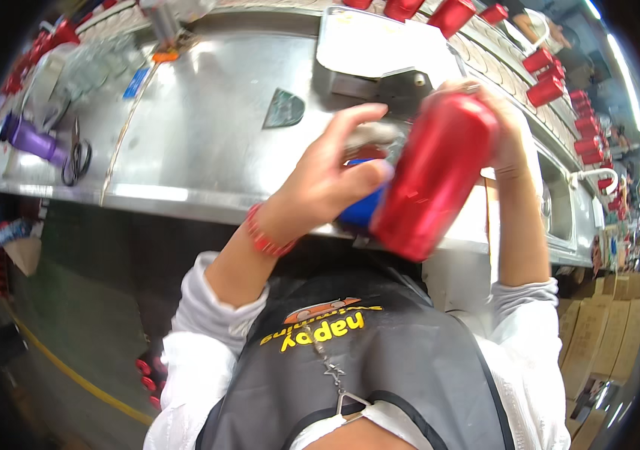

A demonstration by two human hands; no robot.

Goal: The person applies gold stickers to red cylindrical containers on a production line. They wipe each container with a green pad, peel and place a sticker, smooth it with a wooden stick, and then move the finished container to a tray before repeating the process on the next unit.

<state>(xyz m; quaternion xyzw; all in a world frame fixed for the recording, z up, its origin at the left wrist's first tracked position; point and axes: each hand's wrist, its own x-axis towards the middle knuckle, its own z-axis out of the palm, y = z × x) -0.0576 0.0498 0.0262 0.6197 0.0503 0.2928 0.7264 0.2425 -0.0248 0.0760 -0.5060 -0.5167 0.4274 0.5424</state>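
Note:
A shiny red metal bottle, smeared by motion, hangs tilted over the front edge of the steel worktop. My right hand is wrapped round its far end. To the left of the bottle, my left hand is raised with thumb and fingers apart. A blurred greyish-white thing shows between those fingers; its kind cannot be made out, nor whether the hand touches it. Just below the left thumb is a blue object, partly covered by the hand and the bottle.
The steel worktop bears a dark greenish flat piece, scissors and a purple bottle. A white-topped tray stands at the back. Red bottles line a conveyor. A sink lies right, above cardboard boxes.

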